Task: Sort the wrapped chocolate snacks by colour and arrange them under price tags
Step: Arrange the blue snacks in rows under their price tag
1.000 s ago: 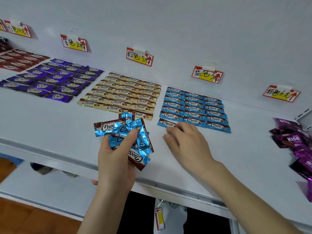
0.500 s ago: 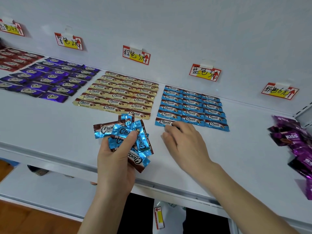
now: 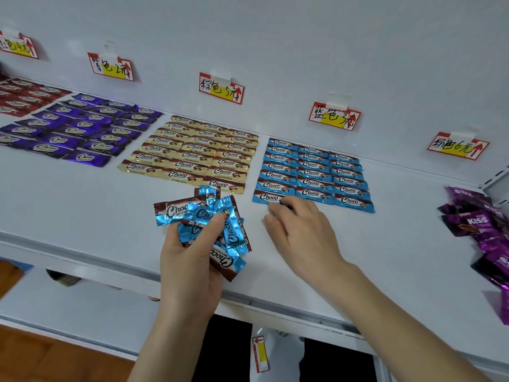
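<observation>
Blue snacks being laid out on the shelf (image 3: 82, 205).
The left hand (image 3: 190, 260) grips a bunch of blue snacks (image 3: 206, 216). The right hand (image 3: 300, 230), its fingers relaxed, touches the front-left blue snack (image 3: 265, 197) of the blue rows (image 3: 314, 172), which lie under the blue price tag (image 3: 334, 117).

**White shelving over a wooden floor**

Ahead of you is a plain white back wall (image 3: 303, 37), evenly and softly lit. A broad white shelf (image 3: 68, 205) runs from it towards you and ends in a grey front rail (image 3: 82, 250). At the far right you see a slotted white upright (image 3: 497, 179) where shelf meets wall. Below the rail a second white shelf (image 3: 68, 310) juts further out. At lower left lies an orange-brown wooden floor (image 3: 41, 359). The gap (image 3: 228, 351) beneath the shelving is dark.
</observation>
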